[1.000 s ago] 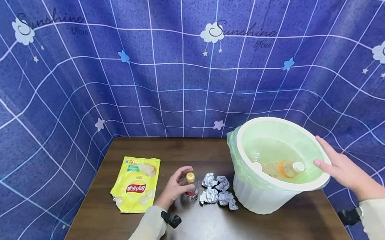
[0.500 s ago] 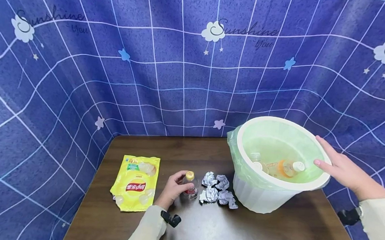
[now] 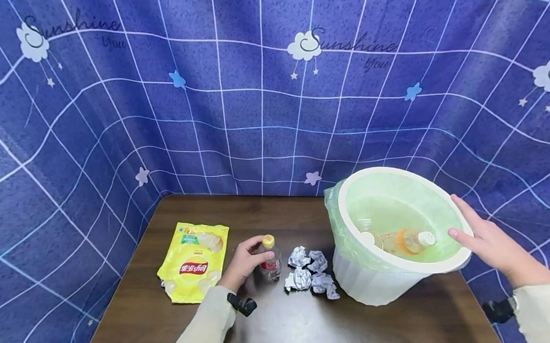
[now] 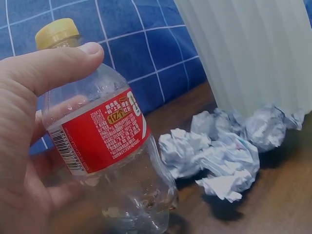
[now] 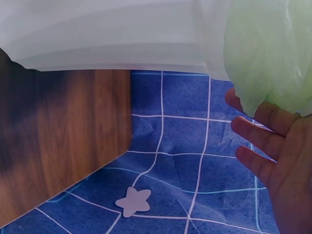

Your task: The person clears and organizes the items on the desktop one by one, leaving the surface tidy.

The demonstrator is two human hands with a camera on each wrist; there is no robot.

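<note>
Gripping the bottle [image 3: 271, 268] at lower centre, left hand [image 3: 242, 260] has curled fingers; right hand [image 3: 489, 245], fingers spread, touches bin rim [image 3: 398, 263]. Crumpled paper [image 3: 302, 279] lies between bottle and bin; tabletop [image 3: 364, 337] extends to bottom frame edge.

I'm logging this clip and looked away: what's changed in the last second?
The left hand has closed its grip on the bottle, whose cap has shifted slightly left and away from the person, so it now leans. Whether its base has lifted is unclear. The right hand at the bin, the paper balls and the chip bag stayed put.
</note>
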